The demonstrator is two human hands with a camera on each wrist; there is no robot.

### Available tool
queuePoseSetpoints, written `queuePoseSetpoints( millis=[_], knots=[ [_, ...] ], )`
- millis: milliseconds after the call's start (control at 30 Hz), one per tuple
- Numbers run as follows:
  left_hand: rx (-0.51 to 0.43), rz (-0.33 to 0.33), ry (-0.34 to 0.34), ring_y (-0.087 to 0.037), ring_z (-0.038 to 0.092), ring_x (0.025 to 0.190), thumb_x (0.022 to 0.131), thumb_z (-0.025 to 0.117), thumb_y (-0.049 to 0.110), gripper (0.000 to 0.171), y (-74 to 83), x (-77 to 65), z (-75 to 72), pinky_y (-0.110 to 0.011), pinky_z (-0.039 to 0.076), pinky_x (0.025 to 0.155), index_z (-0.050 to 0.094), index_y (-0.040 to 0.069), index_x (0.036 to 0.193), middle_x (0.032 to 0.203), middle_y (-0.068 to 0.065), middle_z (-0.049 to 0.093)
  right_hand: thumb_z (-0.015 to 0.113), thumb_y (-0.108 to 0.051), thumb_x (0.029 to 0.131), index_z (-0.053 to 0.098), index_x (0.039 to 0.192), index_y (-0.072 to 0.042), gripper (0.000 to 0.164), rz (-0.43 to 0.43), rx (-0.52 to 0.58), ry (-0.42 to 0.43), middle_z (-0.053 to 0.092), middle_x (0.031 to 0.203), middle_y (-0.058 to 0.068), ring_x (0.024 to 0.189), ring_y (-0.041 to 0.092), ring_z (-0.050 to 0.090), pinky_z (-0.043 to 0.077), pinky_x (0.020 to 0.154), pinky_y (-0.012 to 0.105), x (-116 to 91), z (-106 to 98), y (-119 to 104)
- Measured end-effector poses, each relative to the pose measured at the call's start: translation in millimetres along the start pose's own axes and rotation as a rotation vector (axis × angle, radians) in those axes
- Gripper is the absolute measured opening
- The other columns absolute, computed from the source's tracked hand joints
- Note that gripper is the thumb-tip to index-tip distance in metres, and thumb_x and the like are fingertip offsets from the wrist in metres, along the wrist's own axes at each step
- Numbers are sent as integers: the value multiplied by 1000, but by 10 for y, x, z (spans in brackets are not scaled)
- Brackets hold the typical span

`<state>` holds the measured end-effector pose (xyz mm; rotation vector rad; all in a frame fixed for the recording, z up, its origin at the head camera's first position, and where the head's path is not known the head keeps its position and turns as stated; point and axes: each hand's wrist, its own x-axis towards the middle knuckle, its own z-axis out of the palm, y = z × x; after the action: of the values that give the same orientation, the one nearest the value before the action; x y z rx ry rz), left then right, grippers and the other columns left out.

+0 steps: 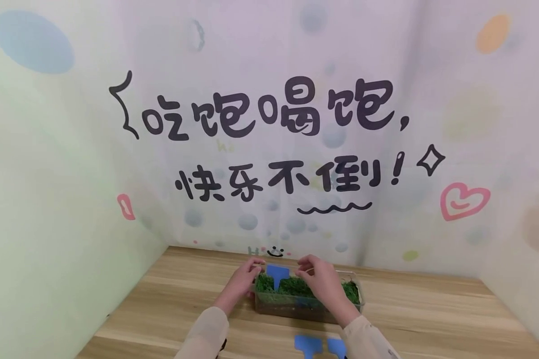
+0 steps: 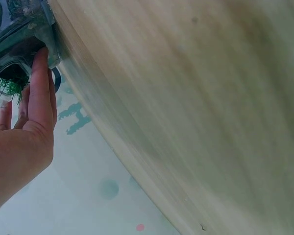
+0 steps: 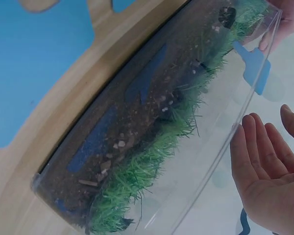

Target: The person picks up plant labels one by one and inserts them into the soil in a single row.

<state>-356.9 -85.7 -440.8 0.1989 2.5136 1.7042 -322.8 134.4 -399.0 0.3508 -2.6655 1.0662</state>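
A clear plastic box (image 1: 305, 310) holds dark soil with green grass (image 1: 265, 284) on top. One blue T-shaped plant label (image 1: 278, 272) stands upright near its left end. My left hand (image 1: 244, 279) is at that end; in the left wrist view its fingers (image 2: 40, 93) lie extended along the box's end wall. Over the right part of the grass hovers my right hand (image 1: 322, 280), its fingers (image 3: 252, 147) slightly bent and nothing held. In the right wrist view those fingers are close to the rim; contact cannot be told.
Two more blue labels (image 1: 308, 344) lie on the wooden table (image 1: 431, 309) in front of the box, by the right forearm. A pale wall (image 1: 251, 224) with black lettering rises right behind the box. Blue shapes (image 3: 93, 139) show in the front wall, perhaps reflections.
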Motion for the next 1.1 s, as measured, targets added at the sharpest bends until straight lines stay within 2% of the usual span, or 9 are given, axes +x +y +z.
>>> queuePoseSetpoints(
  millis=[367,800,1100],
  knots=[
    [-7,-5,2,-38,56,119,109,39,18,32,0,-1,-14,-37,54,58,52,11,137,134,-17,58,73,-18,91,71,108,-12,18,6,-18,-12,74,93,0,83,14,69,58,74,34,-114,-68,-84],
    [1,-8,3,-38,56,117,109,39,18,30,12,-14,-4,-37,54,59,53,13,135,136,-18,57,75,-14,88,72,101,-15,14,3,-1,-40,73,88,-3,78,10,67,56,71,30,-255,-158,-121],
    [-10,-5,3,-38,57,117,109,39,18,30,15,-12,-1,-39,56,60,53,12,135,135,-19,57,76,-21,87,72,104,-10,20,6,0,-108,71,86,-4,75,7,64,54,67,26,-350,-184,-93]
  ],
)
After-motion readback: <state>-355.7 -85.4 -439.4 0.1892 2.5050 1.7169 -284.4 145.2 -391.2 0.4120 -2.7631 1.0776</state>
